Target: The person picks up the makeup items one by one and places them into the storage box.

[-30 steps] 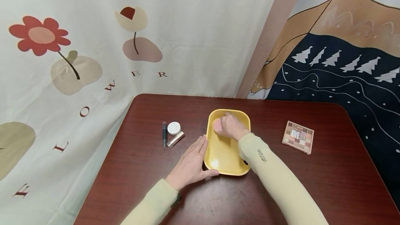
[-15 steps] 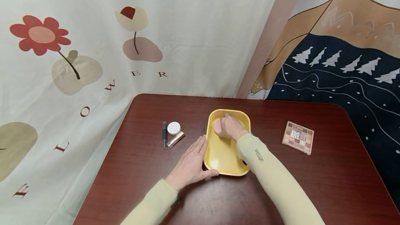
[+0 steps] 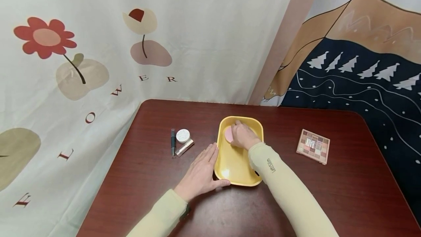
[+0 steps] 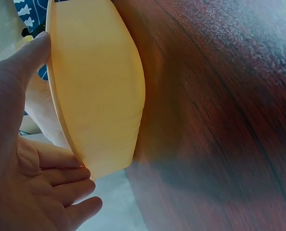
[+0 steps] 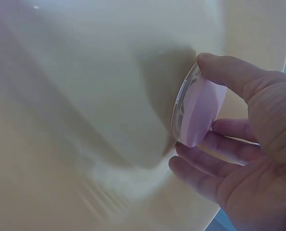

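My right hand [image 3: 244, 135] is inside the far half of a yellow tray [image 3: 235, 171]. Its thumb and fingers grip a round pink cosmetic case [image 3: 228, 134] by the edge. In the right wrist view the pink case [image 5: 203, 110] has a clear rim on one side and stands tilted near the tray's inner surface. Flat along the tray's left side lies my left hand [image 3: 204, 171], with the thumb at the near edge. The left wrist view shows the thumb and fingertips touching the rim of the tray [image 4: 99, 86], the fingers loosely extended.
Left of the tray lie a dark slim tube [image 3: 173, 143], a round white case [image 3: 183, 135] and a gold lipstick tube [image 3: 185, 147]. An eyeshadow palette [image 3: 313, 146] lies to the right on the dark red table [image 3: 138, 178]. Curtains hang behind the table's far edge.
My right forearm has shifted slightly left, while the right hand stays on the pink case in the tray. The left hand and the tray keep their places.
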`<act>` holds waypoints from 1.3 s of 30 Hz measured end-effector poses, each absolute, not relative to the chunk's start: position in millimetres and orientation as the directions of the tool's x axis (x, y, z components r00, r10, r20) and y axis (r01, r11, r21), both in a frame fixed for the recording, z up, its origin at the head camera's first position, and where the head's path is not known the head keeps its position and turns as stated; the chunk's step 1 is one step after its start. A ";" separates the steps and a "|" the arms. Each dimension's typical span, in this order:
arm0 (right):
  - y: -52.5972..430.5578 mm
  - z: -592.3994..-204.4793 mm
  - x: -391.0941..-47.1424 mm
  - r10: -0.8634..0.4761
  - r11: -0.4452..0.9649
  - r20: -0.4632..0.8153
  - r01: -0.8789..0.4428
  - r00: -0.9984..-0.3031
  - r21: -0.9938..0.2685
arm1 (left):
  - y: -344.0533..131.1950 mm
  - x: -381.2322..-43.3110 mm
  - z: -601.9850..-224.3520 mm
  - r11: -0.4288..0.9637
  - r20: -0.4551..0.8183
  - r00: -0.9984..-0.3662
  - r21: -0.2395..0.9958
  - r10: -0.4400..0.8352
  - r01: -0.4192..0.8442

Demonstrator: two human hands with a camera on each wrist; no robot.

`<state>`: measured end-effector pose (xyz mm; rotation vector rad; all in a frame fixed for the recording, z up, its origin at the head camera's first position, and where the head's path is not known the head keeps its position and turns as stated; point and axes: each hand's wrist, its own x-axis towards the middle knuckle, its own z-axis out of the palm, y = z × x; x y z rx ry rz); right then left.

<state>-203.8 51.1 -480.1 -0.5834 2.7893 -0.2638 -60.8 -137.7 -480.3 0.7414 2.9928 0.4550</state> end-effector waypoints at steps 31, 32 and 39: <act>59.2 -469.3 -200.2 -0.440 0.887 -0.227 -0.381 -0.869 -0.262 | -130.5 -60.8 -480.9 0.847 0.108 -0.884 0.254 0.455 0.467; 60.7 -468.2 -200.0 -0.449 0.881 -0.219 -0.388 -0.866 -0.272 | -130.5 -60.9 -480.9 0.847 0.108 -0.884 0.255 0.455 0.467; 74.5 -456.7 -195.9 -0.493 0.849 -0.179 -0.425 -0.851 -0.314 | -130.0 -62.2 -481.0 0.844 0.109 -0.884 0.264 0.455 0.467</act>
